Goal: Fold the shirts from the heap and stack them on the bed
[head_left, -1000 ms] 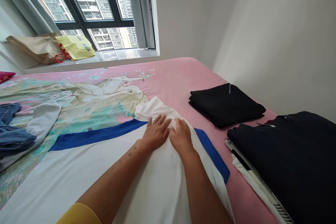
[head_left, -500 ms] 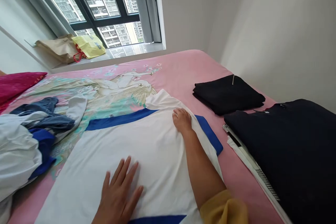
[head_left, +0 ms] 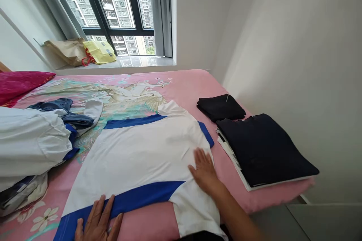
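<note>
A white shirt (head_left: 135, 150) with blue side panels and blue sleeve edges lies spread flat on the bed. My left hand (head_left: 97, 220) rests with fingers spread on its near blue panel, at the lower left. Over the white cloth near the right end, my right hand (head_left: 204, 171) lies flat with fingers extended, slightly blurred. Neither hand grips anything. The near sleeve hangs toward me at the bottom, its end partly out of view.
Folded dark clothes (head_left: 263, 150) are stacked at the bed's right edge, with a folded black garment (head_left: 220, 107) behind. Loose white clothes (head_left: 31, 139) and jeans (head_left: 76, 119) lie left. A magenta pillow (head_left: 22, 86) and bags (head_left: 100, 52) on the sill stand farther back.
My right hand has moved from the shirt's far shoulder toward me. My left hand has slid down and left onto the near blue panel. The view has shifted, showing more floor.
</note>
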